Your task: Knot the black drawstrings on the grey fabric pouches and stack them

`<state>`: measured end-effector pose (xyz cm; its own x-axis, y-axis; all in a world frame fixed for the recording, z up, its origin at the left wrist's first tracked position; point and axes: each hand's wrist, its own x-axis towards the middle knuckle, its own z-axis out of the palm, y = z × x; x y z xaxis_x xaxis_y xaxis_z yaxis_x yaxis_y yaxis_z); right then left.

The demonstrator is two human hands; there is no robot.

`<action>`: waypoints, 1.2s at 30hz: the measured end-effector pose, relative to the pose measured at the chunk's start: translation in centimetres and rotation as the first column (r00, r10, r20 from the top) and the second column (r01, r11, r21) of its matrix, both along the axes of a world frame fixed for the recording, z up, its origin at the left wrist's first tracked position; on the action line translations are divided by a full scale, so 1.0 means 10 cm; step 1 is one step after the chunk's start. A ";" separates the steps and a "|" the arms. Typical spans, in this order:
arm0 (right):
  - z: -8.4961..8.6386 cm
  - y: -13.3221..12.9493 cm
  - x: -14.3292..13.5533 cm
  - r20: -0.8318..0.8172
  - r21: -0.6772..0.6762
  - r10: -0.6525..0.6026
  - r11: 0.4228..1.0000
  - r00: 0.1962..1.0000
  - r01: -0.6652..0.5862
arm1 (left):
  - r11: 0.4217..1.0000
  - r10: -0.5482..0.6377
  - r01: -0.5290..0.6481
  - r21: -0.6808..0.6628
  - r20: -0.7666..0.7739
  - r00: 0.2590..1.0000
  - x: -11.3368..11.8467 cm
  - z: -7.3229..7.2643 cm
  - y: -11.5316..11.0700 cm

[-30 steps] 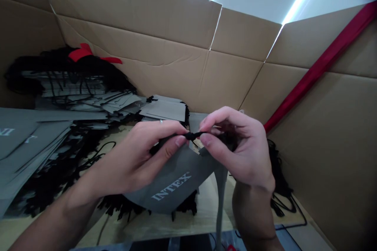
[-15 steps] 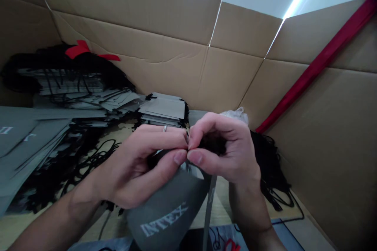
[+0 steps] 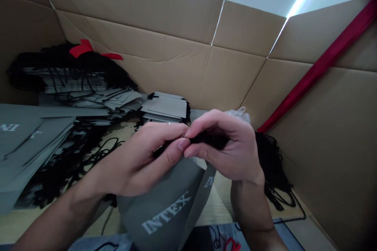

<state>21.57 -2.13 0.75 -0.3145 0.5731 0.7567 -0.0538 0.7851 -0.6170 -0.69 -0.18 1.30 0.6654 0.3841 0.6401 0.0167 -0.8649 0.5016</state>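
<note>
Hands (image 3: 141,160) (image 3: 238,152) pinching black cord (image 3: 203,138), fingertips meeting, gray INTEX bag (image 3: 159,196) below, contents hidden

Cardboard walls (image 3: 165,27) close off the back and right. Stacked grey pieces (image 3: 55,131) block the left; black cords (image 3: 269,160) crowd past the right hand (image 3: 235,149). A grey INTEX piece (image 3: 159,204) hangs beneath the left hand (image 3: 147,152), while open air lies above both.

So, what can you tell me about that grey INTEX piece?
The grey piece looks matte and flexible, like fabric or soft sheet. White INTEX lettering climbs rightward across its front; a narrower side panel carries partial white print. It hangs tilted, in front of the table, its top hidden by the left hand and right hand; contact is unclear. Its bottom leaves the picture.
</note>
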 end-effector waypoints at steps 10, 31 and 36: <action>0.00 -0.03 0.05 0.154 0.141 -0.230 0.968 0.961 0.209 | 0.835 0.296 -0.264 0.483 0.011 0.955 0.03 -0.13 -0.02; 0.02 -0.07 0.06 0.035 -0.052 -0.043 0.998 0.998 0.045 | 0.995 -0.007 0.005 0.100 0.014 1.000 0.10 -0.08 -0.04; -0.04 -0.02 -0.01 -0.119 -0.132 0.134 0.980 0.984 -0.150 | 0.989 -0.060 0.067 -0.130 0.060 0.996 0.08 -0.05 -0.17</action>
